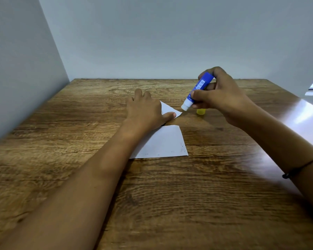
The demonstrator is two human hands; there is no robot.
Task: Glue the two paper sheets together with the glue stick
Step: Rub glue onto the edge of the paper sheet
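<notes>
Glue stick (197, 91), blue with a white tip, sits tilted in my right hand (219, 98) at about two o'clock from the middle of the table (79, 141). My fingers and thumb curl round its barrel, and the white tip points down and to the left, just above the table and close beside the corner of the far paper sheet (169, 110); whether the tip touches anything I cannot tell. A small yellow cap (201, 111) stands on the wood just under that hand, at about five o'clock from the tip.

My left hand (145, 110) lies flat with fingers straight, pressing the far paper sheet down near the table's centre, thumb stretched out to three o'clock along the sheet's edge. Most of that sheet is hidden under the hand. The near paper sheet (163, 143) lies at six o'clock from it, flat on the wood, with my left forearm crossing its left part; faint dark specks mark its lower edge. Between the two sheets a strip of bare wood shows.

The table is dark brown wood grain with a glossy patch catching light at three o'clock. Plain pale grey walls (152, 33) close it in at twelve and at nine o'clock. A thin dark cord bracelet (302, 166) circles my right wrist.
</notes>
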